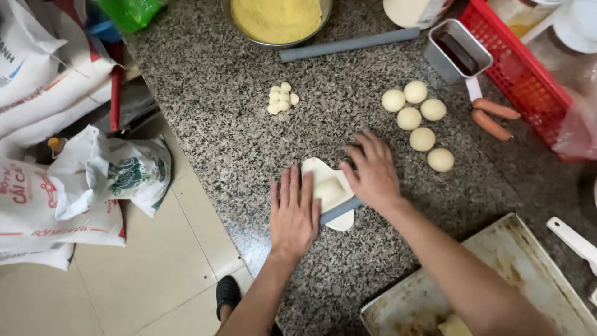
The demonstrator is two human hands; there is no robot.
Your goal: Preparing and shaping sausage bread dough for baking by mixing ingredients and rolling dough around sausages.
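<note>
A flattened piece of pale dough lies on the speckled granite counter. A grey rolling pin lies across it. My left hand presses flat on the pin's near end, fingers together. My right hand presses palm-down on the pin's far end and on the dough. Several round dough balls sit just beyond my right hand. A cluster of small dough bits lies farther up the counter.
A metal bowl of yellow crumbs, a second grey rod, a small metal tin, two sausages and a red basket stand at the far side. A worn baking tray sits near me. Sacks lie on the floor.
</note>
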